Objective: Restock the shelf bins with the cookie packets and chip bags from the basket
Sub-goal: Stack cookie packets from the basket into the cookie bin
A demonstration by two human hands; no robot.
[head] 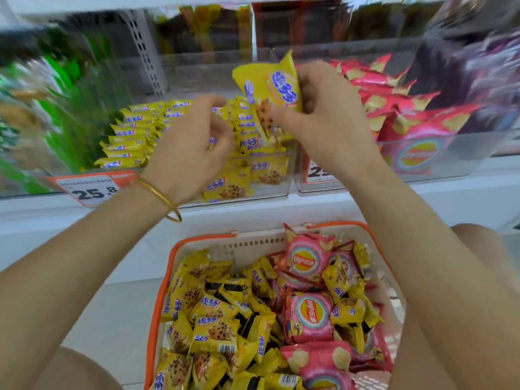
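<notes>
Right hand (323, 114) grips cookie packets (270, 85) above the bin (277, 190); left hand (188, 144) is curled and blurred, its hold unclear.

white shelf (253, 212), pale tiled floor (123, 319)

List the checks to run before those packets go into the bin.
1. Right hand has a firm grip on the cookie packets: ok.
2. Packets are above the cookie bin, not the chip bin: ok.
3. Room in the cookie bin under the hands: cannot tell, covered.
4. Left hand is free to tidy the rows: cannot tell, blurred.
5. Basket holds more stock: ok.
</notes>
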